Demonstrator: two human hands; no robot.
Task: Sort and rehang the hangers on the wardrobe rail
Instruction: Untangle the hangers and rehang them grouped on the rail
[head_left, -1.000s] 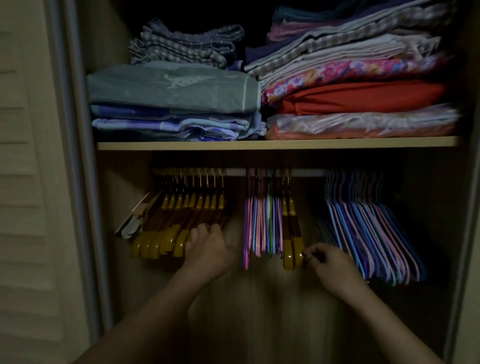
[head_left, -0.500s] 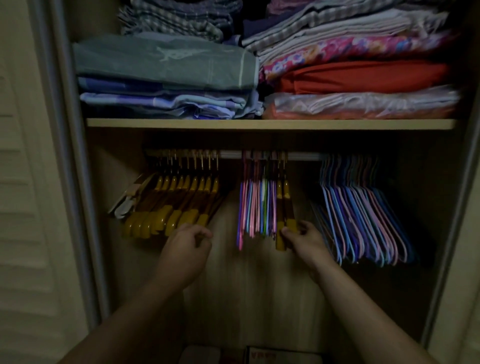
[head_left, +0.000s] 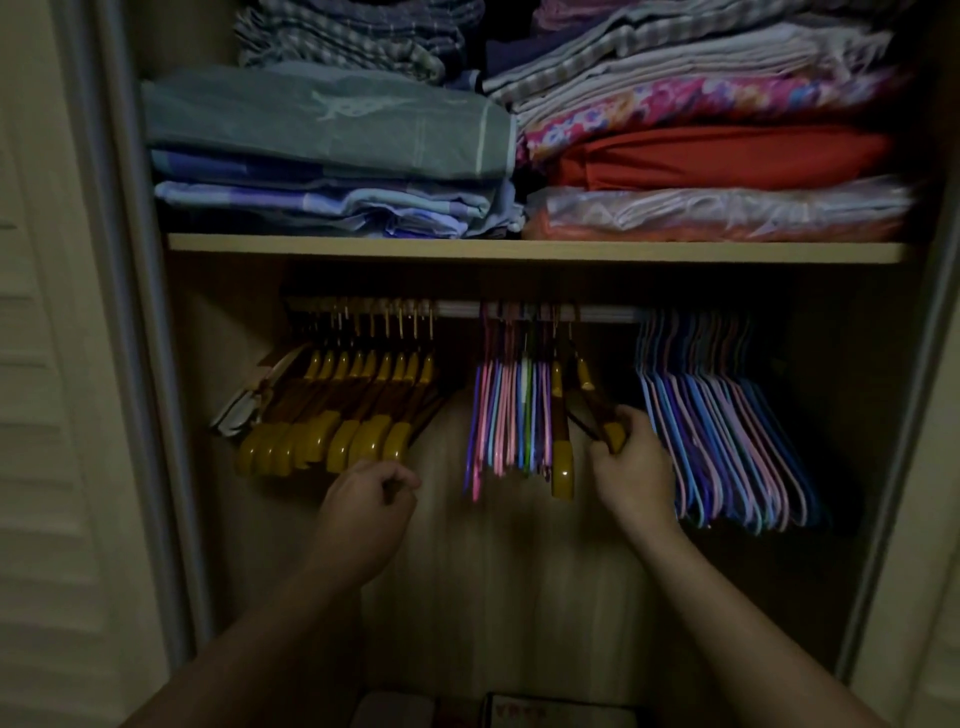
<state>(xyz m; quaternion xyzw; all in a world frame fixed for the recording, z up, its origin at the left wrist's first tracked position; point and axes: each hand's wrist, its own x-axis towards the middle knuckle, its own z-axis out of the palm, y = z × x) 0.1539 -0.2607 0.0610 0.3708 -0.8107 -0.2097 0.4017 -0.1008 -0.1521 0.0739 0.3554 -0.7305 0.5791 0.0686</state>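
Hangers are mostly grouped along the wardrobe rail (head_left: 597, 313) already. The right hand (head_left: 631, 470) pinches the lower end of a stray wooden hanger (head_left: 597, 400) at the right edge of the mixed middle bunch (head_left: 511, 415); a second wooden one (head_left: 561, 441) hangs just beside it. The left hand (head_left: 366, 501) is loosely curled, holding nothing, just under the wooden set (head_left: 337, 410) at the rail's left end. Thin coloured hangers (head_left: 727, 421) fill the right end. Likely left: moving both strays across.

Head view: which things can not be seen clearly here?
- Left hand: curled; darkness hides whether it holds anything.
- Hanger hooks on the rail: too dark and blurred to count.
- Items at the bottom edge: cut off.
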